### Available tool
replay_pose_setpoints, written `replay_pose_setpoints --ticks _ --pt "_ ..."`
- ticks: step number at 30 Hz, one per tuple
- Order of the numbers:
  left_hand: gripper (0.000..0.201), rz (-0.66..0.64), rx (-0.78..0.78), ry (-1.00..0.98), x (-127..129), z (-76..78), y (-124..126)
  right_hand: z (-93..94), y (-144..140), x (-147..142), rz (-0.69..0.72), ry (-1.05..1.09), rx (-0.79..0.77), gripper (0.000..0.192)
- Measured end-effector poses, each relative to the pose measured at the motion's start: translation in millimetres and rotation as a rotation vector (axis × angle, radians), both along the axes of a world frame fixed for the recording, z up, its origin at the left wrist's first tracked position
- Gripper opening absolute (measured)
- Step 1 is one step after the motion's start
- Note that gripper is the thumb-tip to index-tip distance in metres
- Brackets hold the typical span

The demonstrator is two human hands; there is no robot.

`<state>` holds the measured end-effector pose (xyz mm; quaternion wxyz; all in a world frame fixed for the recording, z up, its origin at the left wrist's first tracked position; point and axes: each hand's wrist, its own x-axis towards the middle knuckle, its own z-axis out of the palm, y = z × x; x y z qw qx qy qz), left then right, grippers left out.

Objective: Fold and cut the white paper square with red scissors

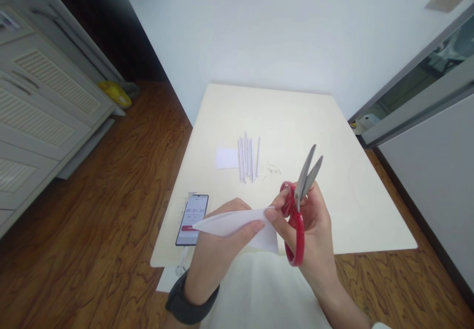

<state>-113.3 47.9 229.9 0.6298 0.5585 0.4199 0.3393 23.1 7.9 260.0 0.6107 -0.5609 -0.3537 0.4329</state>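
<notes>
My left hand (pixel 218 250) pinches a folded white sheet of paper (pixel 233 222) that tapers to a point on the left. My right hand (pixel 311 230) grips red-handled scissors (pixel 299 205), blades slightly apart and pointing up and away; its thumb and forefinger also touch the paper's right end. Both hands hover over the near edge of a cream table (pixel 351 185). Further back on the table lie several thin white paper strips (pixel 247 157) side by side, a small white paper piece (pixel 226 158) to their left and tiny paper scraps (pixel 273 169) to their right.
A phone (pixel 192 212) showing a timer lies at the table's near left edge. White cabinets (pixel 40 102) stand left, with a yellow object (pixel 114 93) on the wood floor. A white wall rises behind the table; a sliding door frame (pixel 418 106) is at right.
</notes>
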Motion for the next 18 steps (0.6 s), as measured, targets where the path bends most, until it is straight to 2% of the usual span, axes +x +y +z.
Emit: replay_pose_setpoints --ticks 3,9,14,18 --pt "0.009 -0.007 -0.06 -0.03 1 -3.5 -2 -0.7 1 2 -0.001 0.0 0.013 0.038" --pt "0.008 0.153 -0.198 -0.163 6 -13.7 -12 -3.6 2 7 0.002 0.04 0.02 0.037" --pt "0.01 0.295 -0.181 -0.245 8 -14.1 -9 -7.0 -2 13 0.083 0.062 0.051 0.029" --pt "0.004 0.323 -0.162 -0.274 8 -14.0 -3 -9.4 -5 17 0.142 0.075 -0.002 0.024"
